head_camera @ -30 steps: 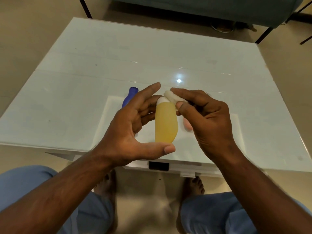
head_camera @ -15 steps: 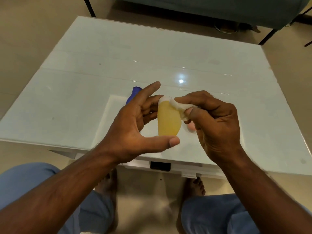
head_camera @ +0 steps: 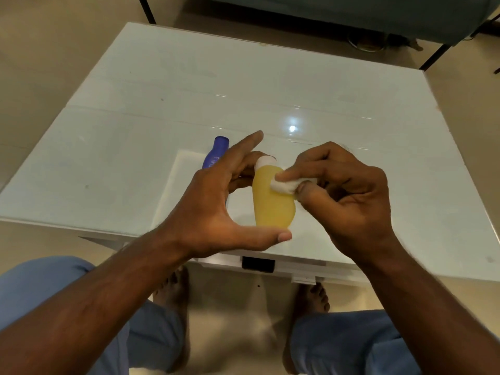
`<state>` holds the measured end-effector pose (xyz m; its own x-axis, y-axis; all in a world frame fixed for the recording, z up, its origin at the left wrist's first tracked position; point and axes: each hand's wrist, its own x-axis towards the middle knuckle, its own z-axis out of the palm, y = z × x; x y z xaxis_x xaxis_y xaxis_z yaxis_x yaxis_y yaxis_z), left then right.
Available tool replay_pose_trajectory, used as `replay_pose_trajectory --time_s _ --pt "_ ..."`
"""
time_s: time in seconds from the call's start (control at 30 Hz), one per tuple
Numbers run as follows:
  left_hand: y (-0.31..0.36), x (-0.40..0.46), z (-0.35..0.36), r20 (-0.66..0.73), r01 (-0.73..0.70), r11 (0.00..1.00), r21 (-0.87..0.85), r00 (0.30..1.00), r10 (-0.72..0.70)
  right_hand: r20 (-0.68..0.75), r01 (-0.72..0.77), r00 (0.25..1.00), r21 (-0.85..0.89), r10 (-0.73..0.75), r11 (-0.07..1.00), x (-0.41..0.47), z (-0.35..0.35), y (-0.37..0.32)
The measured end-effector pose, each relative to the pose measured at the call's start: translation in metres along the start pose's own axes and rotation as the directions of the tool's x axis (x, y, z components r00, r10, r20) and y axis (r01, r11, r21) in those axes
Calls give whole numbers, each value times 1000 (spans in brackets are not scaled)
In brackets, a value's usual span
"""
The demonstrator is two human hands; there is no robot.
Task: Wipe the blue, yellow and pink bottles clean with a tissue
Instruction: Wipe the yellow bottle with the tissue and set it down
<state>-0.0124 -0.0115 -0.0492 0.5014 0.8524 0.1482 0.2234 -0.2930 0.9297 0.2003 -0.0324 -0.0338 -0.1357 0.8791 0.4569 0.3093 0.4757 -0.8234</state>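
My left hand holds the yellow bottle above the table's near edge, thumb under its base and fingers at its white cap. My right hand pinches a wad of white tissue and presses it against the bottle's upper right side. The blue bottle lies on the table behind my left hand, only its top part showing. The pink bottle is hidden behind my right hand.
The white glossy table fills the middle of the view, with a pale rectangular mat under the bottles. A dark sofa on metal legs stands beyond the far edge. My knees and bare feet are below the near edge.
My right hand has slid the tissue from the bottle's cap down onto its upper body. My left hand keeps the same hold. The pink bottle, glimpsed before, is now covered.
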Motion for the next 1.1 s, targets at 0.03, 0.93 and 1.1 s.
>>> replay_pose_trajectory --time_s 0.03,0.93,1.1 --pt "1 -1 0 45 -22 999 44 999 20 -13 -28 1000 -41 28 999 1 0 3" --pt "-5 5 -19 -16 -57 932 359 998 67 13 -84 996 -168 87 982 -6 12 6" --pt "-4 6 -17 12 -89 917 388 996 92 -116 -535 815 229 568 813 1 7 11"
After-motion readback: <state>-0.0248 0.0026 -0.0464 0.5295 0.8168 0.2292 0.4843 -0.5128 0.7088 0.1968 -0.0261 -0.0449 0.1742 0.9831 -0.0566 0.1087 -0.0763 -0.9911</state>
